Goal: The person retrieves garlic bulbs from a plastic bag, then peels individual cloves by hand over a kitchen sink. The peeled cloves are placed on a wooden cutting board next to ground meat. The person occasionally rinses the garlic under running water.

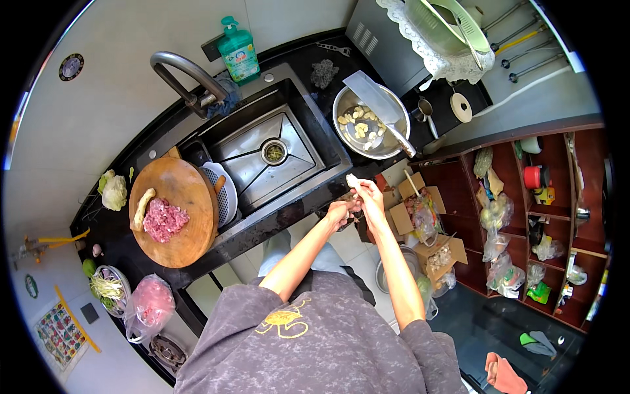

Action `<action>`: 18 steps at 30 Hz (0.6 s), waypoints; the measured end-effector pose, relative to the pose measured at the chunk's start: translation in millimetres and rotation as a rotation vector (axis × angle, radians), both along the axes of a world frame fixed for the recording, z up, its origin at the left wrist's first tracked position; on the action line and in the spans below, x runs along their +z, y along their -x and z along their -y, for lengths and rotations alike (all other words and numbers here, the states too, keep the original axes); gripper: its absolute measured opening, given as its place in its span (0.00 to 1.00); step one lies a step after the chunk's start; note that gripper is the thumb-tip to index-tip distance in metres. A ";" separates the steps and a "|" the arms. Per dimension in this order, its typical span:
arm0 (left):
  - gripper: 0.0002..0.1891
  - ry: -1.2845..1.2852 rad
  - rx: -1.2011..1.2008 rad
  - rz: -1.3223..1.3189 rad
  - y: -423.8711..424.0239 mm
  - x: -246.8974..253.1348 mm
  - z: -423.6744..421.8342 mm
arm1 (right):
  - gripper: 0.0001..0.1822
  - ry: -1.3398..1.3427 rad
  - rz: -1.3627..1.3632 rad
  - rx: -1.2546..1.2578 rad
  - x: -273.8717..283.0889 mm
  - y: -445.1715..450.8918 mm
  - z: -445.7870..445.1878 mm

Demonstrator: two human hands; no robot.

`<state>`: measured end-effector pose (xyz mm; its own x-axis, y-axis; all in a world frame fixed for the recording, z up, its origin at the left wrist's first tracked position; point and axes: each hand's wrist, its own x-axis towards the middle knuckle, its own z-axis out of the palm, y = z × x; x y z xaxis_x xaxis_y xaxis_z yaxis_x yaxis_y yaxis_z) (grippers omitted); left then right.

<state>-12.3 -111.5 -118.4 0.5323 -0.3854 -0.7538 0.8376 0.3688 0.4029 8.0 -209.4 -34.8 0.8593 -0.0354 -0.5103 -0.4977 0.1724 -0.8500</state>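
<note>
In front of my torso, at the counter's edge, my right hand [372, 203] pinches a small whitish piece [352, 180] that looks like garlic. Close against it is my left hand [339, 215] with curled fingers; what they hold, if anything, is unclear. Beyond both hands, a steel bowl [352, 146] contains several pale peeled garlic cloves [361, 129]. A cleaver [376, 101] lies across the bowl's rim, its handle towards the right.
Left of the hands is a sink [251, 170] with a faucet [189, 81]. A round wooden chopping board [182, 246] carries minced meat [165, 220] and a ginger-like root [144, 209]. Open cardboard boxes [450, 251] and dark red shelves [445, 189] stand at right.
</note>
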 end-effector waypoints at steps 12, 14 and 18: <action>0.20 0.087 0.204 0.239 -18.3 60.4 -46.3 | 0.09 0.338 0.463 -0.011 -9.6 -7.1 -23.8; 0.23 -0.006 0.172 0.352 -25.0 72.5 -69.2 | 0.08 0.439 0.526 0.033 6.7 -6.8 -38.2; 0.19 -0.130 0.086 0.504 -33.5 98.2 -97.7 | 0.08 0.629 0.669 0.068 30.1 -4.6 -68.8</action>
